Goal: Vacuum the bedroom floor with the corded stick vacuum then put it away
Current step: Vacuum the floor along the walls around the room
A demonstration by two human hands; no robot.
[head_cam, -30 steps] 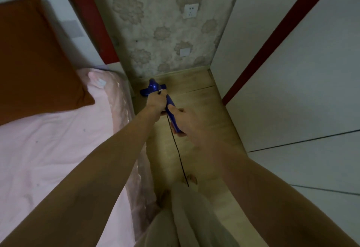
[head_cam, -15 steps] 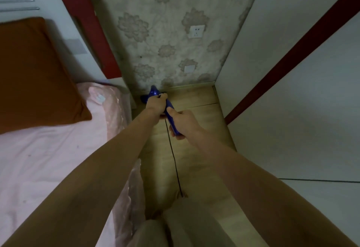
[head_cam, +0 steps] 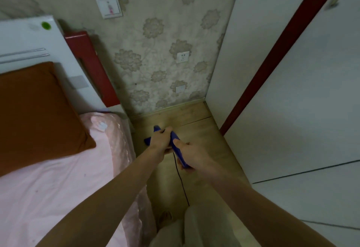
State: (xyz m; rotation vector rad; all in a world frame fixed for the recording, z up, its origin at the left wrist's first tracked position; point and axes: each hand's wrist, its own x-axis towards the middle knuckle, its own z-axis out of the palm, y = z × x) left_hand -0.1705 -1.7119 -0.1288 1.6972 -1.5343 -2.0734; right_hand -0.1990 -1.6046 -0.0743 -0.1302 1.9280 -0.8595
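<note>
Gripping: both hands wrapped round the glossy blue plastic stick vacuum handle (head_cam: 176, 149), left hand (head_cam: 160, 140) ahead of right hand (head_cam: 190, 154)
Vacuum: over the pale wood-plank floor (head_cam: 196, 124), between bed and wardrobe
Cord: thin black cable (head_cam: 180, 178), hanging down
Writing: nothing readable
Bed: satiny pink quilt (head_cam: 58, 178), rust-orange cushion (head_cam: 37, 110)

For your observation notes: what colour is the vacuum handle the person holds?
Blue; the vacuum handle shows best in the head view.
</note>
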